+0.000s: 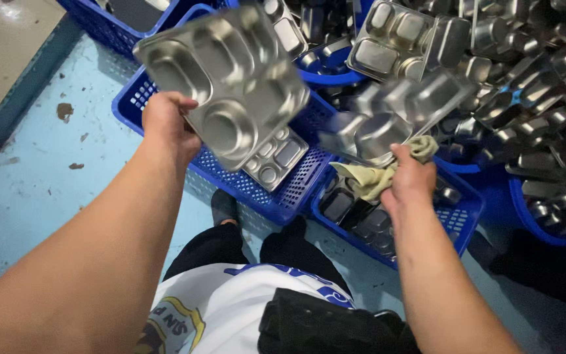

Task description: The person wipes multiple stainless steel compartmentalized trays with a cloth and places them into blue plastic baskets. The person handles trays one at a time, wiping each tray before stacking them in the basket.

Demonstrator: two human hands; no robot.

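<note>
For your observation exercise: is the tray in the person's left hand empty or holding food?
Empty: the steel tray in the left hand shows bare, shiny compartments.

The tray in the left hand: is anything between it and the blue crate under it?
Nothing visible. The left hand holds the tray in open air above the blue crate, where other trays already lie. The right hand with its cloth and second tray is off to the side.
</note>
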